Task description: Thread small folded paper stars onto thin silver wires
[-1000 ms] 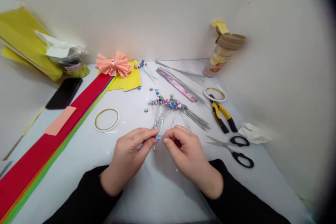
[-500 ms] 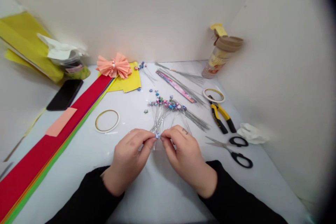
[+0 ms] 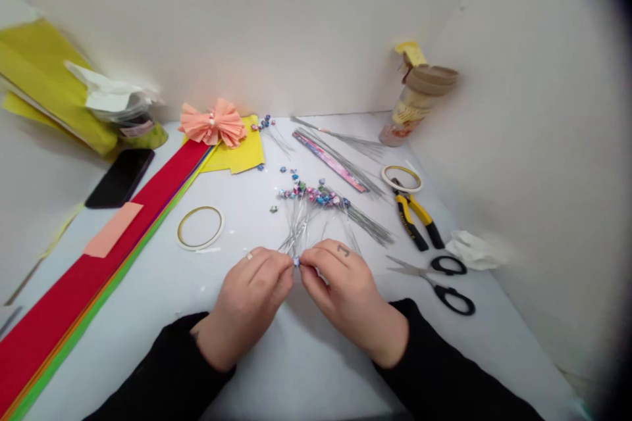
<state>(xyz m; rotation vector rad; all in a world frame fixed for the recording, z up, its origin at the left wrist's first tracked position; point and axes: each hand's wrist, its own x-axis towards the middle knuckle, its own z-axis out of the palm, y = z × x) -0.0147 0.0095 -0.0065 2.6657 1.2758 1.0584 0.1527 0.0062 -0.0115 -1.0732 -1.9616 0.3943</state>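
from over here i see my left hand (image 3: 254, 299) and right hand (image 3: 345, 296) both pinching the small blue star (image 3: 296, 262), directly between their fingertips, neither hand nearer; i can't make out its long axis. wired stars (image 3: 326, 198) lie beyond.

Black sleeves (image 3: 162, 371), ring (image 3: 249, 256) on left hand (image 3: 251, 293), dark marking (image 3: 343, 250) on right hand (image 3: 343, 286)

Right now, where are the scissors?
In the head view, the scissors lie on the right, just below the pliers and right of the right hand.
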